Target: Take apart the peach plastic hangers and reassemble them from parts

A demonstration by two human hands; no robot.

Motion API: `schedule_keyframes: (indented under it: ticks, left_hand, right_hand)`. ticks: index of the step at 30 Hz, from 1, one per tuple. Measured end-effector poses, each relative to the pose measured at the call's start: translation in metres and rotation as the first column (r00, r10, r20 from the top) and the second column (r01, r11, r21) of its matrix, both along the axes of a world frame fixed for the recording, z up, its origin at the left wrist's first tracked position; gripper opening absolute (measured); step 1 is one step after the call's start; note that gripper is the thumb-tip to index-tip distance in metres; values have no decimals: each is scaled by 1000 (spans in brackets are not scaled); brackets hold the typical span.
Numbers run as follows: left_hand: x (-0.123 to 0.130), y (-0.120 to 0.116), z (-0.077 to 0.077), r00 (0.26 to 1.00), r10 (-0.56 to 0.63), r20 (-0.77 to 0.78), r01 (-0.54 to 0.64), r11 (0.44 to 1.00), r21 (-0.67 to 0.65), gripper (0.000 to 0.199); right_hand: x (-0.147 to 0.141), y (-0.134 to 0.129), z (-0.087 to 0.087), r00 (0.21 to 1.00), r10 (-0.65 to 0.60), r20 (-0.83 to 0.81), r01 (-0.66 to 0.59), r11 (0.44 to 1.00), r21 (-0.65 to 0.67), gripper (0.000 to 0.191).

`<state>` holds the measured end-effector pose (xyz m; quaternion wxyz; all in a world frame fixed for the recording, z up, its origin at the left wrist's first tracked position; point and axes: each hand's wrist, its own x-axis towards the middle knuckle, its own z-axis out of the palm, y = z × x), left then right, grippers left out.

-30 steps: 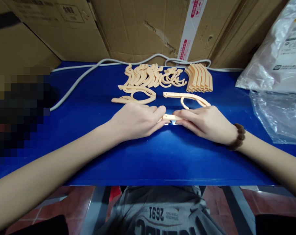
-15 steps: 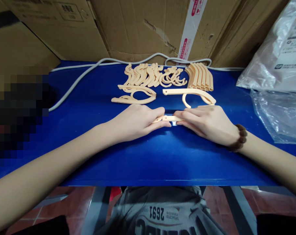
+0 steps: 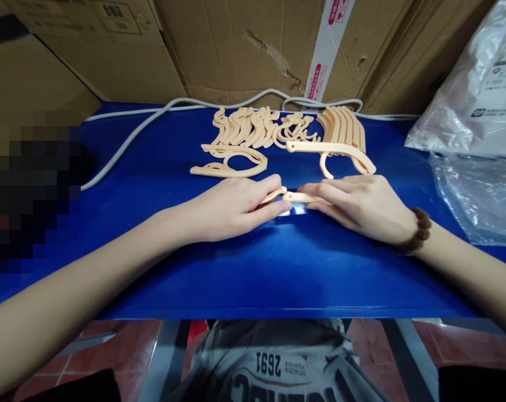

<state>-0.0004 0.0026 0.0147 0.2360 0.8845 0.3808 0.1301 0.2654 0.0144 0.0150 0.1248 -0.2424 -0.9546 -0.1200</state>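
Note:
My right hand (image 3: 357, 206) is closed round a cream folding clothes hanger. One hanger arm (image 3: 332, 148) reaches up beyond the fingers, with a curved hook (image 3: 326, 166) beside it. The other arm's holed end (image 3: 294, 197) pokes out of my fingertips to the left. My left hand (image 3: 231, 206) pinches a thin curved cream plastic piece (image 3: 273, 195) between thumb and fingers. The tip of this piece lies against or close beside the holed end; the rest is hidden in my hand.
Behind my left hand lies a folded hanger (image 3: 236, 172). Farther back are wavy strips (image 3: 244, 127), loose hooks (image 3: 297, 128) and stacked hanger arms (image 3: 347, 127) on the blue table (image 3: 253, 279). A white cable (image 3: 131, 148), cardboard boxes (image 3: 236, 50) and plastic bags (image 3: 457, 106) border it.
The hanger in my right hand has shifted slightly up and to the right. In my left hand the curved piece has tilted, its tip now higher at the arm's end.

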Motion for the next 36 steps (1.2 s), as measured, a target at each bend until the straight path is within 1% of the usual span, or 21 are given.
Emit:
schedule_keyframes:
  ticks: [4, 7, 11, 14, 17, 19, 22, 27, 29, 32, 34, 36]
  left_hand:
    - [1, 0, -3, 1000, -16, 4, 16, 1000, 22, 35]
    - [1, 1, -6, 999, -21, -29, 23, 996, 81, 34]
    - [4, 0, -5, 985, 10, -171, 17, 987, 157, 29]
    - [7, -2, -4, 950, 56, -306, 23, 968, 249, 28]
    - [9, -5, -5, 910, 99, -402, 48, 939, 340, 30]
    - [9, -6, -7, 892, 115, -438, 75, 917, 393, 31]
    - [9, -7, -9, 884, 126, -450, 113, 877, 468, 33]
    - [7, -7, -12, 882, 118, -457, 171, 823, 542, 37]
    - [5, -7, -13, 902, 94, -422, 196, 781, 594, 38]
    - [3, -8, -15, 936, 34, -351, 231, 695, 681, 39]
    - [2, -10, -15, 940, 17, -341, 249, 651, 717, 39]
    - [2, -12, -13, 931, 35, -363, 264, 623, 737, 37]
  right_hand:
    - [0, -1, 0, 1000, -13, 8, 13, 998, -57, 41]
    - [-1, -2, -1, 1000, -16, 12, 16, 999, -40, 42]
    - [-2, -2, -3, 999, -25, -20, 25, 1000, -8, 41]
    - [-3, -2, -5, 999, -29, -30, 29, 1000, -4, 41]
    - [-2, -2, -7, 1000, -18, 6, 18, 1000, -12, 42]
    - [-2, -2, -7, 999, -22, 26, 23, 999, -25, 45]
    - [-1, -2, -7, 999, -33, 29, 34, 998, -61, 46]
    - [-1, -1, -6, 999, -21, 26, 25, 989, -145, 49]
    - [0, 0, -6, 1000, -5, 15, 8, 984, -179, 48]
    - [0, 0, -5, 1000, 3, -10, -5, 972, -236, 44]
    - [1, 0, -3, 1000, 6, -22, -12, 958, -287, 43]
    - [1, 0, -2, 999, 15, -32, -25, 939, -342, 41]
